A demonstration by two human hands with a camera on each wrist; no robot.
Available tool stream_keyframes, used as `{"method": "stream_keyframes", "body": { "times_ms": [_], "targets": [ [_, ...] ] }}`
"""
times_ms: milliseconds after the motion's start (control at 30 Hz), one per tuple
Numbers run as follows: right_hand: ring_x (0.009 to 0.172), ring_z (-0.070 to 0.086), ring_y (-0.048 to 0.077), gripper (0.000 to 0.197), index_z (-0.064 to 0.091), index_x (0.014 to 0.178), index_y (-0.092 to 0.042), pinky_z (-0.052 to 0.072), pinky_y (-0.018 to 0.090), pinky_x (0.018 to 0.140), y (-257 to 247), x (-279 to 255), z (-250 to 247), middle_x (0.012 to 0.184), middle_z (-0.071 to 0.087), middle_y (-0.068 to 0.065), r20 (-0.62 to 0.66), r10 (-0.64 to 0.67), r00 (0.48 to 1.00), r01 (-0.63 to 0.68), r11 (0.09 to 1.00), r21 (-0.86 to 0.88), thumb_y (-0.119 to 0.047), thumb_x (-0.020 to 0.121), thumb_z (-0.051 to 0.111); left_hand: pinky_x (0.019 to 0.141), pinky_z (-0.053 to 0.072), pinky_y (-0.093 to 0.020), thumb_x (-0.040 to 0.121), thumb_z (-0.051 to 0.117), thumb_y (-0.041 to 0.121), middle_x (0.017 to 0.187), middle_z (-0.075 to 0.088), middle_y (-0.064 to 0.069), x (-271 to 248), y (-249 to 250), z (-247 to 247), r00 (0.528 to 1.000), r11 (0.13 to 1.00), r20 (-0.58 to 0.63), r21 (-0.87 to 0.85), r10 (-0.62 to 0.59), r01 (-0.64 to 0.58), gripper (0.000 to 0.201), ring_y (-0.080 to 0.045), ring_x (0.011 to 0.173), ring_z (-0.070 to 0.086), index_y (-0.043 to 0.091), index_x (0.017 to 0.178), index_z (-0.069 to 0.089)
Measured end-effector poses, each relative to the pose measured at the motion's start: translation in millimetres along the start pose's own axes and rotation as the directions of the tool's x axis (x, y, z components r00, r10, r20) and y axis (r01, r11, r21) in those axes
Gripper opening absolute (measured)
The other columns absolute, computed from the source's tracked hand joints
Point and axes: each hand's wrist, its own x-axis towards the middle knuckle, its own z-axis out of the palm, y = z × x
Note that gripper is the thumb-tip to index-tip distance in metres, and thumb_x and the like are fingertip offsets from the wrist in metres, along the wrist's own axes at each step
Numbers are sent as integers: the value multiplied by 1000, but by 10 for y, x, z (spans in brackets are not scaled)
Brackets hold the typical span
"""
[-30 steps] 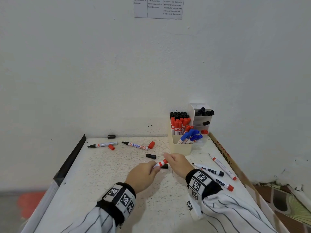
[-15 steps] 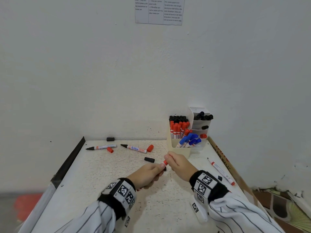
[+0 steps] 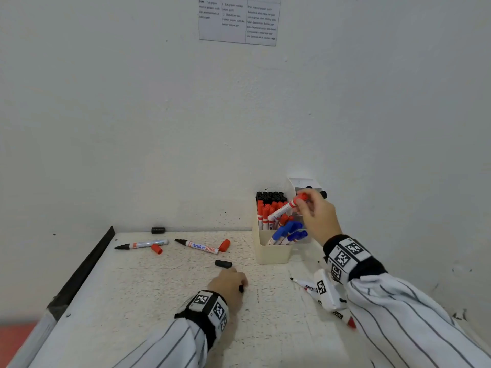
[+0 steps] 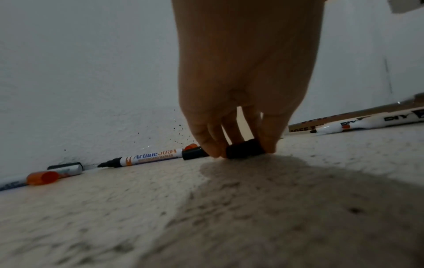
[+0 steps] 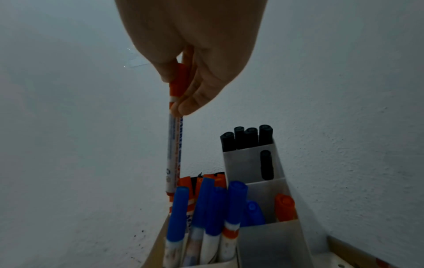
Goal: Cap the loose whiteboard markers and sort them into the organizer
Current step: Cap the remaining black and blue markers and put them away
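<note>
On the speckled tabletop (image 3: 138, 293), the left hand (image 3: 229, 289) has its fingertips (image 4: 212, 146) curled down and pinching a loose black cap (image 4: 244, 148) against the surface, with the uncapped Artline marker (image 3: 199, 246) and another black cap (image 3: 223, 263) lying just beyond those fingers. To the right, the right hand (image 3: 317, 215) pinches the red cap end of a capped red marker (image 3: 285, 208) between thumb and fingers (image 5: 195, 101) (barrel hanging below them), its lower end among the red markers in the cream organizer (image 3: 271, 254), behind the blue ones.
</note>
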Motion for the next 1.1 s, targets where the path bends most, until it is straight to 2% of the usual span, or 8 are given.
{"method": "stream_keyframes", "body": {
  "times_ms": [133,233,333,467,667,833,967,1100],
  "targets": [
    [87,63,18,14,57,105,-12,53,28,78,-2,159,125,94,65,6,91,-37,995,45,995,-94,-14,94,49,99,44,-27,91,52,14,129,50,-4,10,-177,-97,998,997,-54,-69,-29,25,28,-19,114,52,19,118,56],
    [80,55,14,18,57,107,-7,41,16,69,-51,286,196,93,60,6,18,-4,1000,8,982,-190,-11,95,44,95,45,-26,91,51,19,123,53,-3,-71,-376,-224,986,984,-144,-165,-86,61,26,-17,108,54,20,115,57],
    [85,52,14,20,56,110,-5,38,20,77,-148,371,239,95,57,5,-24,-35,999,30,979,-201,-9,96,42,91,45,-23,90,52,19,119,55,-4,-163,-628,-344,962,957,-208,-265,-177,119,22,-14,101,55,21,111,57],
    [89,49,13,22,54,112,-5,36,21,82,-222,478,372,100,54,3,121,-101,988,131,954,-268,-7,96,39,82,41,-19,90,53,15,114,58,-6,-278,-954,-480,931,912,-238,-371,-278,177,21,-14,95,53,17,111,55],
    [102,53,24,27,53,118,-6,34,22,84,-130,561,593,112,56,14,246,81,966,19,924,-381,-8,97,37,59,35,-9,87,56,3,91,55,0,-413,-1220,-498,897,828,-255,-531,-360,181,23,-10,81,51,20,101,49],
    [89,53,22,26,46,121,-7,39,24,78,-176,641,664,105,57,13,110,126,986,-84,943,-323,-13,96,43,74,42,-18,89,58,15,101,63,-6,-388,-1285,-490,866,779,-281,-601,-415,179,18,-13,84,56,20,106,55],
    [98,58,28,19,51,110,-4,43,33,87,-137,697,657,106,58,15,-34,-12,999,5,978,-210,-11,95,44,84,43,-21,89,57,10,109,63,-8,-366,-1301,-491,849,773,-305,-610,-432,174,25,-13,90,54,15,113,55],
    [96,54,23,20,51,112,-2,38,25,84,-195,708,641,106,56,14,-100,-109,989,93,984,-152,-5,95,41,83,44,-21,90,56,9,109,61,-7,-348,-1300,-489,842,767,-323,-623,-433,156,28,-13,90,54,14,116,53]
  ]
}}
